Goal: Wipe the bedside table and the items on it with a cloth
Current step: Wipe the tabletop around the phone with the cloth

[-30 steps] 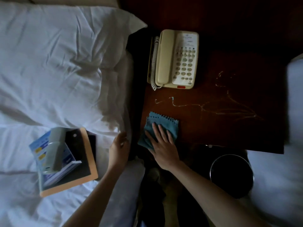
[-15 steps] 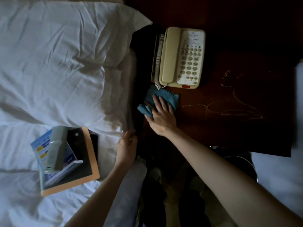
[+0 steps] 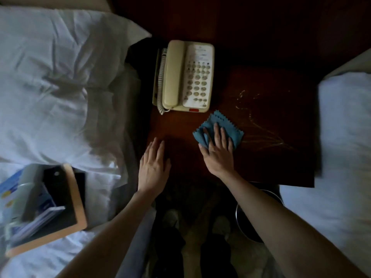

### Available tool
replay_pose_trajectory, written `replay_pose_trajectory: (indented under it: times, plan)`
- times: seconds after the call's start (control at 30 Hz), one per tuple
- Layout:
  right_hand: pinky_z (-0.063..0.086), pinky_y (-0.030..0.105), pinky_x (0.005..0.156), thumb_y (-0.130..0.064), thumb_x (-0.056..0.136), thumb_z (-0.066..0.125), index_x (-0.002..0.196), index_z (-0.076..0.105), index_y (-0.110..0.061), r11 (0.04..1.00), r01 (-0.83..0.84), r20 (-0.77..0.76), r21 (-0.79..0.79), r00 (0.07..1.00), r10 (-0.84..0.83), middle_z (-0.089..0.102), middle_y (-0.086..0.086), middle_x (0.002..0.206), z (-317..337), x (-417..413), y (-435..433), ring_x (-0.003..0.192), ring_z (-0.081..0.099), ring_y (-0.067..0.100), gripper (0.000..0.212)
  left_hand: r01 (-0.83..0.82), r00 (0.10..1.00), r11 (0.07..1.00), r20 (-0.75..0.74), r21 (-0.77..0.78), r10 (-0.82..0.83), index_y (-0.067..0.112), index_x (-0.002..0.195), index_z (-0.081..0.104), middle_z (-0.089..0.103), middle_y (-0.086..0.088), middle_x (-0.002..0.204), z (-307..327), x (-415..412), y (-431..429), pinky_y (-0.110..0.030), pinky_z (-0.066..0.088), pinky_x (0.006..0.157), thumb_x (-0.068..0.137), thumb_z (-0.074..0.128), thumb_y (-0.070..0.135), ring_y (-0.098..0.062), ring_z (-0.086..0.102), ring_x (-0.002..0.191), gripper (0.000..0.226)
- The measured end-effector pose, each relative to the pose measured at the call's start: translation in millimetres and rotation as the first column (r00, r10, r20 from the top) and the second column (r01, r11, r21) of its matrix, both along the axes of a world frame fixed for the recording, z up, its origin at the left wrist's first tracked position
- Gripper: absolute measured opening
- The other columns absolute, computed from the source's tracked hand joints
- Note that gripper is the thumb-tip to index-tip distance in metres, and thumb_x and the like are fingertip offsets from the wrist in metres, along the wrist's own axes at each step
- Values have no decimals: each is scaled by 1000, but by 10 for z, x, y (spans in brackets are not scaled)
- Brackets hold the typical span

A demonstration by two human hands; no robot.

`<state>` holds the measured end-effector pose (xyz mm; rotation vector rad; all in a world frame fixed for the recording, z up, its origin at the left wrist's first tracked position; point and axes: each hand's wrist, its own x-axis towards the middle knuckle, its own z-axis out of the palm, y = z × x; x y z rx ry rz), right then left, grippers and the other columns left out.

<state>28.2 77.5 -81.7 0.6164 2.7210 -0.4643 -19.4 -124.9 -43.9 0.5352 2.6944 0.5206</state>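
Cloth (image 3: 218,131), phone (image 3: 183,77) just behind (beige)

Cloth (image 3: 220,125): small, blue, zigzag-edged, rumpled flat just below the phone.
Bedside table (image 3: 271,167): dark wood, pale streaks right of phone.
Phone (image 3: 184,77): cream, handset cradled.

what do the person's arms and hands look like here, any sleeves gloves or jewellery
Both forearms are bare up to the frame edge, with no sleeves showing. The left hand and right hand wear no gloves, and no rings, watch or bracelet can be made out, though the dim, slightly blurred light could hide small details.
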Motion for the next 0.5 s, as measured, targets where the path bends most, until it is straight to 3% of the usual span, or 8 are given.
replay_pose_trajectory:
  times: [0.13, 0.23, 0.5]
  plan:
    - [-1, 46, 117, -53, 96, 23, 149, 3, -33, 994, 107, -1, 12, 994, -107, -11, -1, 160, -26, 314, 373, 147, -10, 20, 61, 101, 995, 993, -8, -65, -102, 18, 151, 15, 11, -12, 159, -171, 14, 331, -45, 21, 115, 93, 48, 34, -30, 12, 146, 68]
    - [-2, 45, 116, -54, 96, 21, 147, -7, -36, 986, 168, -5, 8, 986, -168, -12, -1, 160, -36, 567, 670, 146, -11, 19, 61, 136, 989, 983, -34, -125, -141, 18, 151, 16, 9, -13, 159, -323, 61, 539, -49, 18, 116, 94, 43, 40, -33, 10, 146, 66]
    - [0, 48, 116, -50, 97, 22, 150, 4, -31, 924, 381, 11, 28, 924, -381, -9, 2, 160, -18, 1105, 1372, 147, -8, 22, 59, 53, 991, 977, -108, -206, -77, 21, 149, 19, 16, -11, 158, -557, 137, 722, -53, 18, 114, 93, 25, 53, -34, 14, 145, 65]
